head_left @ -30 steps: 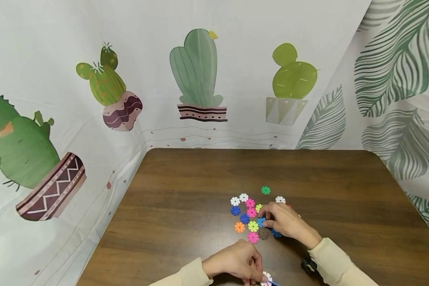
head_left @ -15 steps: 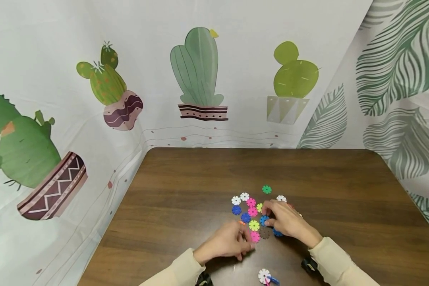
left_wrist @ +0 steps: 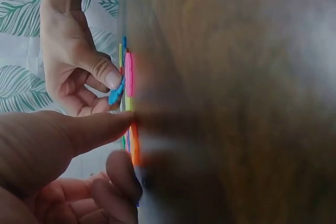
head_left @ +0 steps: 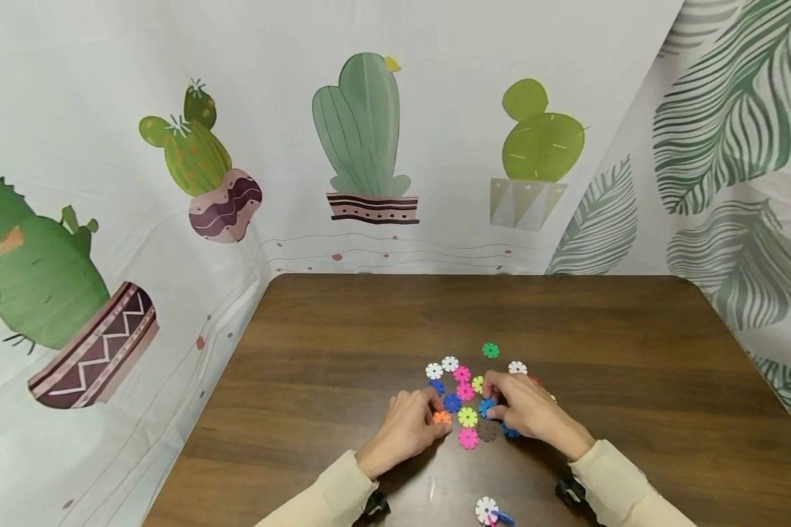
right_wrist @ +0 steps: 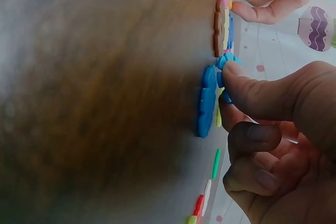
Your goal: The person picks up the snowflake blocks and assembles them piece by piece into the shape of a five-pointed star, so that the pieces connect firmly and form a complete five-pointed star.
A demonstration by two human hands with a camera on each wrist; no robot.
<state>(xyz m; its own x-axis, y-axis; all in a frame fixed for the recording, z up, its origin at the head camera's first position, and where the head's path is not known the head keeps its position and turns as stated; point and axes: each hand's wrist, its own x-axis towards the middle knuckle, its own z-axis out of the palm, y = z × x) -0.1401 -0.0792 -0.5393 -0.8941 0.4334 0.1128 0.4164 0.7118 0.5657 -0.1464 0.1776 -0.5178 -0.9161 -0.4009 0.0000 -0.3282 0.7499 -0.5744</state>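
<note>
My left hand (head_left: 402, 430) reaches to the left side of a cluster of notched plastic snowflake discs. Its thumb and index finger are at opposite edges of an orange disc (head_left: 442, 418). My right hand (head_left: 527, 406) pinches a light blue disc (right_wrist: 227, 62) between thumb and index finger; the disc is tilted off the table in the right wrist view. A darker blue disc (right_wrist: 208, 100) lies beside that thumb. Near the table's front edge lies a joined piece made of a white disc (head_left: 486, 510) with pink and blue discs (head_left: 503, 518) slotted into it.
Between the hands lie pink (head_left: 468, 438), yellow-green (head_left: 467, 417), brown (head_left: 486, 430) and blue discs (head_left: 451, 402). Beyond are white discs (head_left: 450, 364) and a green disc (head_left: 491, 350). The brown table (head_left: 303, 351) meets a cactus-print cloth (head_left: 435, 146) at its back edge.
My left hand has let go of the joined white, pink and blue piece near the front edge and moved forward and left to the orange disc. The right hand has stayed nearly still.
</note>
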